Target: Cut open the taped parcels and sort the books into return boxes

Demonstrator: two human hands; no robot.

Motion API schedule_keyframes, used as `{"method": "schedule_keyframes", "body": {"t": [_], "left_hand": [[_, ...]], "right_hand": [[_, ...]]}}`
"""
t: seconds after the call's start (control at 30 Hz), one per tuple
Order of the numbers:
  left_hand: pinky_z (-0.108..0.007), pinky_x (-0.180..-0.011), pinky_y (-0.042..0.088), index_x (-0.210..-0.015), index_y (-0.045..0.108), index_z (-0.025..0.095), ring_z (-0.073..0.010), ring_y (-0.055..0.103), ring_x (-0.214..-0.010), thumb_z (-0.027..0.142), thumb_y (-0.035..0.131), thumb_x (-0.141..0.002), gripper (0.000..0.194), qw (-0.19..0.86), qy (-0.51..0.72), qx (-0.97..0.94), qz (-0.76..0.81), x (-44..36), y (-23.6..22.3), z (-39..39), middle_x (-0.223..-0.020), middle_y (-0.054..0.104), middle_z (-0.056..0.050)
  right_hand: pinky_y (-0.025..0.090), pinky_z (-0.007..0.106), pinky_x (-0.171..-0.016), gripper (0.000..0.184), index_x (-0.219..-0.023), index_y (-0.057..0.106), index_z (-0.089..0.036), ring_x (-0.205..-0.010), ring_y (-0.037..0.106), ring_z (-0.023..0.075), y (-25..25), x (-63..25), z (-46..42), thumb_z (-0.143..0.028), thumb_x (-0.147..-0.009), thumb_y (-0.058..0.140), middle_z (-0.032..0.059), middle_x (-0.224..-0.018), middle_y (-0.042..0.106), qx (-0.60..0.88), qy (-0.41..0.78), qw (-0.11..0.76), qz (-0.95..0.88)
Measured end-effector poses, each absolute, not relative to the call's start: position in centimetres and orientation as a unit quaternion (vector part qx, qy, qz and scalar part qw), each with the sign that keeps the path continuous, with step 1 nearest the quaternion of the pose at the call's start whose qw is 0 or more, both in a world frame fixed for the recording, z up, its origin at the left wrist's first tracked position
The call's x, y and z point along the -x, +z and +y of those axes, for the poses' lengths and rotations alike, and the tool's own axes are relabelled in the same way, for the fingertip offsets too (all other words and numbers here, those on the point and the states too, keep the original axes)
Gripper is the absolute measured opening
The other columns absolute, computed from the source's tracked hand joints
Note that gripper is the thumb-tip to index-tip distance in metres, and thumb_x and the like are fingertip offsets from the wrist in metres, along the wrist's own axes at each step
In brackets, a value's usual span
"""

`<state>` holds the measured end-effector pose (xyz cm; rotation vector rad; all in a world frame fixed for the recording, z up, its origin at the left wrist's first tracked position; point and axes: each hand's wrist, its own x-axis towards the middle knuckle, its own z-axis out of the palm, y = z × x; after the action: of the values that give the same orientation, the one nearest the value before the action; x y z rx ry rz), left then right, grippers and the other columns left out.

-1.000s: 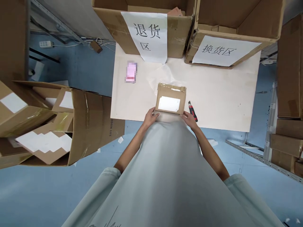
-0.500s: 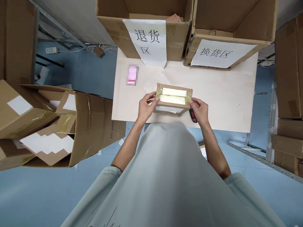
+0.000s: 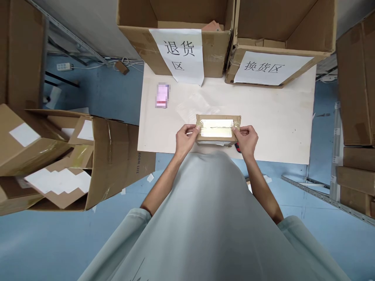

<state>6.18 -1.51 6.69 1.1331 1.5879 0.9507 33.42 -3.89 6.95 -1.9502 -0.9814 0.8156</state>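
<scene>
A small brown cardboard box [image 3: 218, 139] stands close to the table's front edge, its upper side crossed by shiny clear tape over a white label [image 3: 216, 124]. My left hand [image 3: 186, 137] grips the box's left end, thumb on the taped corner. At the opposite end my right hand [image 3: 247, 138] holds the right corner between thumb and fingers. A black-and-red tool [image 3: 238, 148] lies beneath the right hand, mostly covered by it. Just behind the box is a crumpled sheet of clear plastic [image 3: 195, 106].
Two large open cartons with paper signs, the left carton [image 3: 217, 54] and the right carton [image 3: 231, 74], stand at the back of the table [image 3: 269, 121]. A pink blurred item [image 3: 162, 95] lies at left. On the floor, a big carton [image 3: 114, 156] holds several boxes. Shelving with cartons [image 3: 356, 125] borders the right.
Both hands have drawn the box nearer to me and turned it square to the table edge. The clear plastic behind it shows more, the black-and-red tool less.
</scene>
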Motion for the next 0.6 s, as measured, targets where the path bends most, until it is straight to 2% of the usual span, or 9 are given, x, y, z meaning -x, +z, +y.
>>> {"method": "schedule_keyframes", "body": {"t": [0.13, 0.27, 0.33, 0.4, 0.47, 0.53, 0.6], "left_hand": [[-0.041, -0.100, 0.069, -0.108, 0.076, 0.020, -0.0257, 0.082, -0.108, 0.036, 0.086, -0.089, 0.027, 0.473, 0.372, -0.447, 0.662, -5.9, 5.5, -2.5, -0.112, 0.085, -0.010], [-0.045, -0.110, 0.067, -0.118, 0.076, 0.020, -0.0256, 0.082, -0.115, 0.024, 0.084, -0.086, 0.033, 0.491, 0.371, -0.447, 0.649, -4.7, 3.5, -3.3, -0.121, 0.085, -0.010], [-0.045, -0.108, 0.068, -0.118, 0.077, 0.020, -0.0261, 0.083, -0.113, 0.023, 0.083, -0.086, 0.032, 0.489, 0.358, -0.446, 0.659, -4.4, 2.6, -3.5, -0.121, 0.085, -0.010], [-0.044, -0.106, 0.069, -0.119, 0.078, 0.019, -0.0255, 0.083, -0.111, 0.022, 0.081, -0.087, 0.032, 0.484, 0.355, -0.446, 0.664, -4.3, 2.0, -3.5, -0.122, 0.085, -0.010], [-0.042, -0.105, 0.070, -0.120, 0.079, 0.019, -0.0243, 0.083, -0.111, 0.021, 0.078, -0.089, 0.031, 0.476, 0.365, -0.452, 0.660, -4.5, 1.8, -3.6, -0.125, 0.085, -0.010], [-0.041, -0.105, 0.069, -0.121, 0.080, 0.019, -0.0234, 0.083, -0.110, 0.022, 0.077, -0.091, 0.030, 0.467, 0.375, -0.457, 0.658, -4.8, 1.8, -3.6, -0.125, 0.084, -0.010], [-0.039, -0.104, 0.070, -0.120, 0.080, 0.020, -0.0229, 0.083, -0.109, 0.026, 0.079, -0.093, 0.027, 0.456, 0.374, -0.464, 0.661, -5.0, 1.9, -3.5, -0.123, 0.084, -0.010]], "right_hand": [[0.068, 0.044, -0.088, 0.049, -0.092, 0.064, -0.025, -0.090, 0.080, 0.0267, 6.1, -33.4, -4.2, -0.070, -0.086, 0.083, 0.0077, -0.098, 0.082, 0.766, 0.336, 0.351, -0.422], [0.065, 0.040, -0.085, 0.053, -0.092, 0.064, -0.025, -0.091, 0.079, 0.0260, 4.1, -33.4, -5.1, -0.077, -0.089, 0.078, 0.0074, -0.098, 0.081, 0.744, 0.375, 0.312, -0.456], [0.063, 0.038, -0.087, 0.054, -0.092, 0.064, -0.025, -0.093, 0.078, 0.0248, 2.4, -33.9, -5.4, -0.078, -0.099, 0.064, 0.0073, -0.097, 0.081, 0.737, 0.373, 0.298, -0.479], [0.060, 0.038, -0.094, 0.053, -0.097, 0.067, -0.024, -0.099, 0.075, 0.0243, 0.5, -35.0, -5.6, -0.070, -0.111, 0.047, 0.0094, -0.105, 0.081, 0.748, 0.342, 0.270, -0.500], [0.057, 0.039, -0.100, 0.043, -0.109, 0.069, -0.021, -0.110, 0.073, 0.0262, -1.4, -36.2, -5.7, -0.058, -0.113, 0.047, 0.0140, -0.121, 0.079, 0.783, 0.307, 0.194, -0.505], [0.055, 0.041, -0.101, 0.034, -0.122, 0.069, -0.017, -0.117, 0.070, 0.0298, -3.3, -37.2, -5.8, -0.046, -0.106, 0.062, 0.0192, -0.135, 0.073, 0.815, 0.294, 0.075, -0.494], [0.054, 0.041, -0.100, 0.038, -0.130, 0.067, -0.015, -0.121, 0.068, 0.0322, -4.7, -37.6, -6.1, -0.037, -0.099, 0.070, 0.0220, -0.141, 0.069, 0.822, 0.291, -0.015, -0.489]]}}
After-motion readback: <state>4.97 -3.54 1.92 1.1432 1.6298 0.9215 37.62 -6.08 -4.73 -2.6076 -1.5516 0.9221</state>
